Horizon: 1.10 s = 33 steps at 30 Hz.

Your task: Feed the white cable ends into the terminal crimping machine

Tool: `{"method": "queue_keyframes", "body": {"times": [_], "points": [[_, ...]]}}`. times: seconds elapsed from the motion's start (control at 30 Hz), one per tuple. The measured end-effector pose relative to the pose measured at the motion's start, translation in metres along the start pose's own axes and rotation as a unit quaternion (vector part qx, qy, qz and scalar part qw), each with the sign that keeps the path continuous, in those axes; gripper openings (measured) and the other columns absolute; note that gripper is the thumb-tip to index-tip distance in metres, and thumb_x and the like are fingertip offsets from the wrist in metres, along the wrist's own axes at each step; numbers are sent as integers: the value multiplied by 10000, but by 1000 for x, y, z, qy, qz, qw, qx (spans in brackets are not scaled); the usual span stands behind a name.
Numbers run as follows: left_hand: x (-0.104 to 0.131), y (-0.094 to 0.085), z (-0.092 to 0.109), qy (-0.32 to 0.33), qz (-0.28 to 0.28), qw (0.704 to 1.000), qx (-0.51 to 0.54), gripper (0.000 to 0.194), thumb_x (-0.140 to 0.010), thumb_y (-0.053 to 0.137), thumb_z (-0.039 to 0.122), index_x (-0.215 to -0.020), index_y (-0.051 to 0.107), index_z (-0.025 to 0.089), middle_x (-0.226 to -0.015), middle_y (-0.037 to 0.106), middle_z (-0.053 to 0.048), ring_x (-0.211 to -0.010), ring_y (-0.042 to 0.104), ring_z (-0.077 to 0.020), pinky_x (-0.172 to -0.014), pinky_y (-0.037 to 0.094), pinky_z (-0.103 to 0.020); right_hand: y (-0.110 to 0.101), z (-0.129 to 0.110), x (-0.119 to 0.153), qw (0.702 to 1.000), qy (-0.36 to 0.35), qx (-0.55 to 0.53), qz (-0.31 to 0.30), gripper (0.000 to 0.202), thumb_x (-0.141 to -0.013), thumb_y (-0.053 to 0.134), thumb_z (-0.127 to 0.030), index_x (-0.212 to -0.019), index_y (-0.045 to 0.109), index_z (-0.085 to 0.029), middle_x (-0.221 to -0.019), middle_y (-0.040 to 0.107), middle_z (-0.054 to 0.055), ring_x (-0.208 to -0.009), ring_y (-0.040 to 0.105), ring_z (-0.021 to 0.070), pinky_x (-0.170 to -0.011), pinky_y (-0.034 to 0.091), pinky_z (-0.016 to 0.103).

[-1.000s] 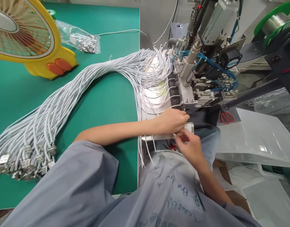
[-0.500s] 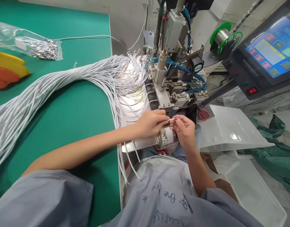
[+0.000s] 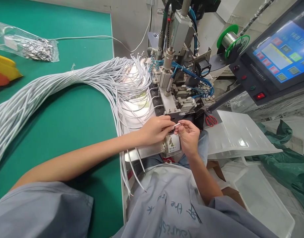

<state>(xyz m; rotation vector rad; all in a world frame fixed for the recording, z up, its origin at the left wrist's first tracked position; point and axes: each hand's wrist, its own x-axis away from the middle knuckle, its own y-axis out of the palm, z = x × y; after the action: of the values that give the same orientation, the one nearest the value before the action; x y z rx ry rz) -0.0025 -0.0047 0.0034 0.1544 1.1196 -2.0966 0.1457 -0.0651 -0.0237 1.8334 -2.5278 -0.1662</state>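
My left hand (image 3: 158, 130) pinches a white cable (image 3: 177, 125) close to its tip, in front of the machine (image 3: 170, 102). Against the thin wires at that tip, the thumb and fingers of my right hand (image 3: 189, 136) are closed. Just below both hands is a clear jar-like container (image 3: 172, 144) with a white label. Cable ends (image 3: 142, 158) hang over the table edge beneath my left forearm. The large bundle of white cables (image 3: 75, 77) runs from the left over the table to the machine.
On the green table (image 3: 92, 112) lies a clear bag of small metal parts (image 3: 39, 49), with a yellow and orange object (image 3: 5, 71) nearby. To the right are a lit control screen (image 3: 281, 53), a solder wire spool (image 3: 228, 39), red-handled scissors (image 3: 211, 121) and a translucent plastic sheet (image 3: 243, 132).
The whole view has shifted slightly, so most things sit a little further left. My right hand has drawn slightly closer to my left; both still grip the cable end.
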Motion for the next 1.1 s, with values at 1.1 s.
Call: {"method": "queue_keyframes", "body": {"times": [1.1], "points": [[-6, -15, -6, 122, 3, 978, -167, 316, -936, 358, 163, -867, 666, 157, -677, 589, -18, -555, 487, -89, -504, 338, -226, -16, -28, -17, 980, -63, 136, -127, 149, -725, 649, -309, -701, 723, -182, -559, 462, -19, -517, 374, 73, -478, 285, 228]]}}
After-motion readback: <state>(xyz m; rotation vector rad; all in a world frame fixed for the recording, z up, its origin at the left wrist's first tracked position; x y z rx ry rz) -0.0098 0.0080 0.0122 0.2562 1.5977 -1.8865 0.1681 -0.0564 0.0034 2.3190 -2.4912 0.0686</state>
